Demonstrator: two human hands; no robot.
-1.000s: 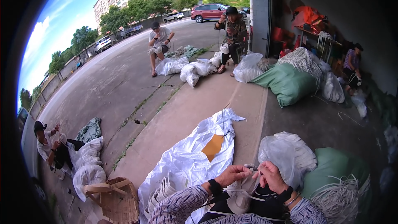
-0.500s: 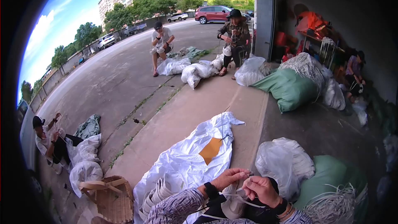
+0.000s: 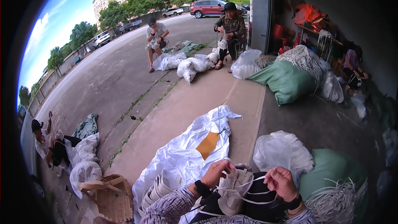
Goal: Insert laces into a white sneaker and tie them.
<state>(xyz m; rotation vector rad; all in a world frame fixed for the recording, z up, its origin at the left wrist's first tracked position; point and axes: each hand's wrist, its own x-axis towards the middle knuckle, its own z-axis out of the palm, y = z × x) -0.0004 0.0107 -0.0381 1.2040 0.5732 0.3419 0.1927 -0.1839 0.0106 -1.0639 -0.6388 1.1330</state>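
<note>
A cream shoe upper (image 3: 231,201) rests on my dark-clothed lap with pale laces across its front. My left hand (image 3: 218,173) is at its upper left side, fingers pinched on one end of a lace. To the right of the upper, my right hand (image 3: 282,183) pinches another length of the shoelace (image 3: 256,180), which runs from the upper to its fingertips. Several more cream uppers (image 3: 155,193) are stacked beside my left forearm on a white woven sheet (image 3: 178,153).
A wicker basket (image 3: 114,205) stands at the lower left. Right of me are a clear plastic bag (image 3: 282,153) and a green sack (image 3: 331,166) with loose laces (image 3: 336,201). An ochre patch (image 3: 207,145) lies on the sheet. Several people sit working farther off among bags.
My hands have moved apart, the right one to the right with its lace, the left one slightly left. The shoe upper between them shows more fully.
</note>
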